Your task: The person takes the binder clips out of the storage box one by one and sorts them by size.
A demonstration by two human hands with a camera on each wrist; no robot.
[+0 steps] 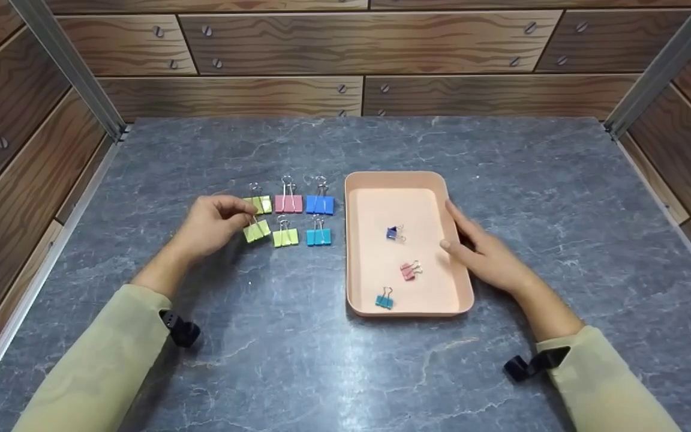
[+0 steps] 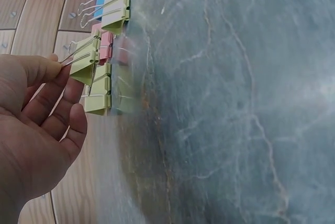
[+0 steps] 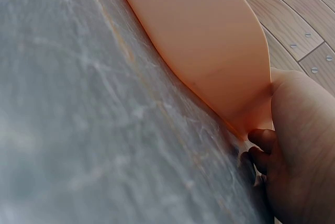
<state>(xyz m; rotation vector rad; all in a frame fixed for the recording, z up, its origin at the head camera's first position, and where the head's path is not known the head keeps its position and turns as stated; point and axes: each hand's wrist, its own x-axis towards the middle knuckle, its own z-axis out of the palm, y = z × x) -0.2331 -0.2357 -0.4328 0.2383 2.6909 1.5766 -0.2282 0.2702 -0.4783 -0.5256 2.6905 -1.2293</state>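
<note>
My left hand (image 1: 210,225) pinches a yellow-green binder clip (image 2: 84,62) by its wire handles, between thumb and fingers. That clip is at the left end of the front row, beside another yellow-green clip (image 1: 285,238) and a teal clip (image 1: 318,237). Behind them stand a yellow-green clip (image 1: 266,204), a pink clip (image 1: 288,204) and a blue clip (image 1: 320,205). My right hand (image 1: 489,258) grips the right wall of a peach tray (image 1: 408,313), thumb over the rim and fingers outside. In the right wrist view, the tray partly hides those fingers.
Inside the tray lie three smaller binder clips: a dark blue clip (image 1: 391,233), a pink clip (image 1: 408,272) and a teal clip (image 1: 384,302). The grey marbled tabletop (image 1: 273,360) is bordered by wood-patterned walls (image 1: 369,45) at the back and sides.
</note>
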